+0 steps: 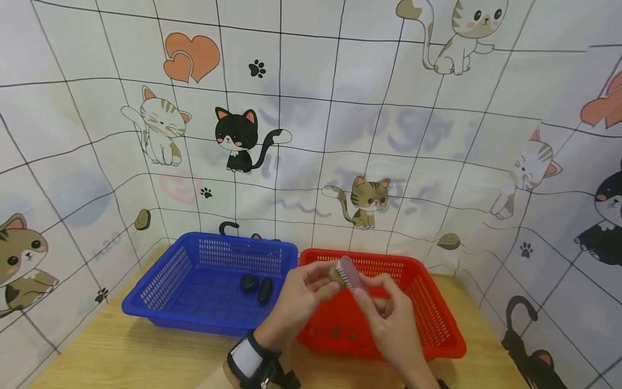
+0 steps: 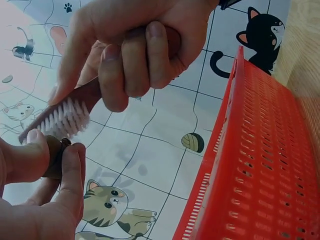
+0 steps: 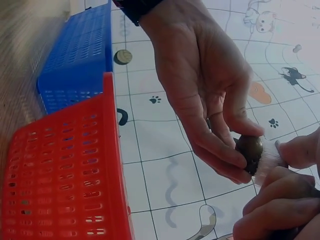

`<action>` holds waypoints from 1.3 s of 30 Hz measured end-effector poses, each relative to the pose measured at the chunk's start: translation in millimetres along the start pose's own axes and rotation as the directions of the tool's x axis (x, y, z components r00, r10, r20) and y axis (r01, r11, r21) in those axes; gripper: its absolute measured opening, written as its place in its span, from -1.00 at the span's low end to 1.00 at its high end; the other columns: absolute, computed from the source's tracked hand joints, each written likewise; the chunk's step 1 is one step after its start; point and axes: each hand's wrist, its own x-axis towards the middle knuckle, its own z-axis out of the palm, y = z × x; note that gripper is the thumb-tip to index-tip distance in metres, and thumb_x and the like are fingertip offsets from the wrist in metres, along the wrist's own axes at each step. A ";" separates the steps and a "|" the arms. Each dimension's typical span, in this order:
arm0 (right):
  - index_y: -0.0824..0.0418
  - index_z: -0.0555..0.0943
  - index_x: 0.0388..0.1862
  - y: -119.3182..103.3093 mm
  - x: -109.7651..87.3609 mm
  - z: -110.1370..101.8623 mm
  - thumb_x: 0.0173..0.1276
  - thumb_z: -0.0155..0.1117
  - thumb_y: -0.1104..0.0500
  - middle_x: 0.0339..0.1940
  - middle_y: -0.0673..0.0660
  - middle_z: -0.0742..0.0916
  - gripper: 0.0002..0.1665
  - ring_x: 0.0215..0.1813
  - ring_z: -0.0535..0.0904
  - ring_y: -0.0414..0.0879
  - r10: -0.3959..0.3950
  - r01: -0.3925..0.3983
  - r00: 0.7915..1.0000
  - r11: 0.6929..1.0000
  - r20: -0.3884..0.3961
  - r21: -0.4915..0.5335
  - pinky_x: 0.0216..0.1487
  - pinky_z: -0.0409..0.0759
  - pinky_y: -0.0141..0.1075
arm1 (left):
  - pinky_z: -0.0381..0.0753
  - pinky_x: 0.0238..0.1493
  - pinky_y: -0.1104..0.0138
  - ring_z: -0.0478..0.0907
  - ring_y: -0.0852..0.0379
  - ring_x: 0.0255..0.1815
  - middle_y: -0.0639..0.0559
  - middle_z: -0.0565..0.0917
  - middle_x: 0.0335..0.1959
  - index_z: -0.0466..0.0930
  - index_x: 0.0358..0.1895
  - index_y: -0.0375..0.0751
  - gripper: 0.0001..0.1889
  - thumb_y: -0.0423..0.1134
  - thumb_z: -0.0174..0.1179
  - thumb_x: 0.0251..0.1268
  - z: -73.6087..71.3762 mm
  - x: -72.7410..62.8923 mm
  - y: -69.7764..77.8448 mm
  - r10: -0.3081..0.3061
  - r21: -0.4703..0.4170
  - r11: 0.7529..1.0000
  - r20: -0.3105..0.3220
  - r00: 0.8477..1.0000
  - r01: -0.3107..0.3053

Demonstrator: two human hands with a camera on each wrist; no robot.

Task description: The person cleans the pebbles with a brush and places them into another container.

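Note:
My left hand pinches a small, smooth, olive-brown pebble between thumb and fingers, over the left part of the red basket. From the right, my right hand grips a brush with a brownish-pink back and white bristles. In the left wrist view its fingers curl round the handle, with one finger stretched along the back. The bristles lie against the pebble in the right wrist view. Fingers cover part of the pebble.
A blue basket stands to the left, with a round dark pebble and a longer dark one inside. Small brownish pieces lie in the red basket. Both baskets stand on a wooden table before a cat-printed sheet.

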 end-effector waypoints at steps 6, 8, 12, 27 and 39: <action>0.20 0.69 0.23 1.7 -0.6 1.4 0.75 0.46 0.15 -0.56 -0.05 0.50 -0.76 -0.67 0.24 -0.33 -0.026 0.026 0.999 1.000 -0.018 -0.003 -0.71 0.32 -0.42 | 0.86 0.49 0.04 0.88 -0.08 0.35 -0.16 0.86 0.38 0.71 0.55 -0.18 -0.51 -0.36 0.46 0.65 6.6 0.3 -2.5 0.008 -0.006 1.000 0.035 0.999 -0.008; 0.20 0.71 0.23 3.2 0.1 0.1 0.76 0.46 0.16 -0.60 -0.06 0.45 -0.78 -0.67 0.22 -0.35 -0.035 0.035 0.999 0.999 -0.028 -0.008 -0.73 0.30 -0.42 | 0.89 0.43 0.10 0.89 -0.05 0.31 -0.18 0.86 0.35 0.72 0.52 -0.21 -0.52 -0.40 0.45 0.64 7.5 0.8 -3.1 0.018 -0.011 1.000 0.060 0.998 -0.017; 0.20 0.72 0.25 5.9 3.9 -3.5 0.76 0.45 0.16 -0.64 -0.07 0.40 -0.77 -0.69 0.20 -0.36 -0.040 0.039 0.998 0.999 -0.048 -0.026 -0.75 0.27 -0.40 | 0.91 0.37 0.16 0.89 -0.02 0.26 -0.18 0.86 0.33 0.74 0.51 -0.19 -0.54 -0.39 0.45 0.64 6.2 0.9 -0.9 0.029 -0.022 0.999 0.055 0.998 -0.028; 0.13 0.70 0.25 3.0 6.8 1.3 0.74 0.49 0.13 -0.44 0.05 0.68 -0.75 -0.67 0.25 -0.33 -0.020 0.022 0.998 0.999 0.057 -0.031 -0.69 0.30 -0.46 | 0.85 0.51 0.03 0.87 -0.07 0.36 -0.16 0.86 0.38 0.73 0.53 -0.17 -0.52 -0.38 0.45 0.65 1.9 4.8 -7.6 0.025 -0.015 1.000 -0.016 1.000 -0.025; 0.09 0.71 0.28 13.2 9.7 -1.0 0.74 0.49 0.08 -0.31 0.05 0.76 -0.73 -0.68 0.25 -0.30 0.029 -0.026 0.998 0.998 0.049 -0.059 -0.69 0.31 -0.43 | 0.79 0.59 0.01 0.83 -0.03 0.41 -0.08 0.86 0.42 0.74 0.56 0.00 -0.54 -0.29 0.40 0.72 -5.0 6.3 -8.6 -0.009 -0.056 0.998 -0.045 0.999 0.006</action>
